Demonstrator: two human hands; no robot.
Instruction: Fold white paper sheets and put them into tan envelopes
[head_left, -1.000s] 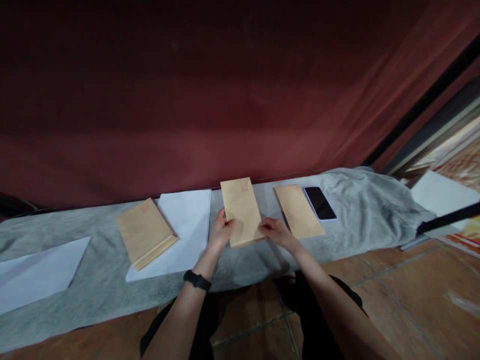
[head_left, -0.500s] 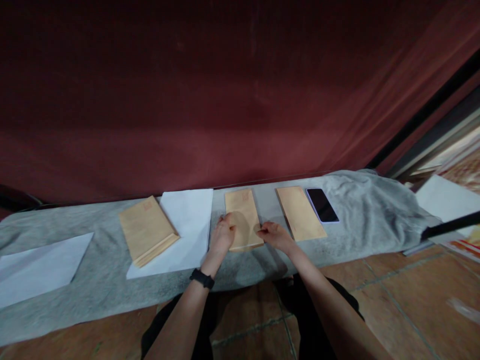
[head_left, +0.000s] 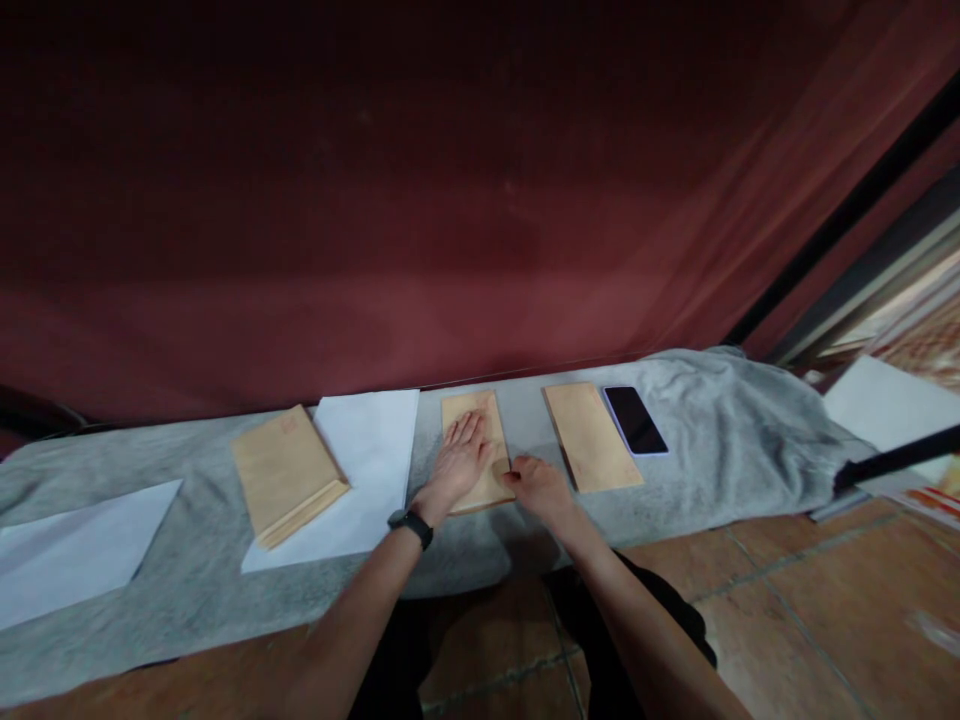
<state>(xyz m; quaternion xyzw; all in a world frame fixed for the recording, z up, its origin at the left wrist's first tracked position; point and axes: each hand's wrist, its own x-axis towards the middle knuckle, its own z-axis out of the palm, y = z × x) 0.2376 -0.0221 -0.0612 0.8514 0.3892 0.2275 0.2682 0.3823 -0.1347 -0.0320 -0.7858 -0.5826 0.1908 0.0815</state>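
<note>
A tan paper envelope lies lengthwise on the grey cloth in front of me. My left hand is open and rests flat on it, palm down with fingers stretched toward its far end. At the envelope's right edge is my right hand, its fingers curled in a pinch on that edge; the fingertips are partly hidden. Another tan envelope, or a thin pile of them, sits to the right of this hand. A thicker stack of envelopes is at the left.
White paper sheets lie partly under the thick stack, and more white paper is at the far left. A phone with a purple edge sits at the right. The grey cloth bunches up there. A dark red wall rises behind.
My left hand has gone from closed fingers at the envelope's left edge to lying flat across its middle. My right hand stays at the right edge, slightly turned. The view has shifted a little.
</note>
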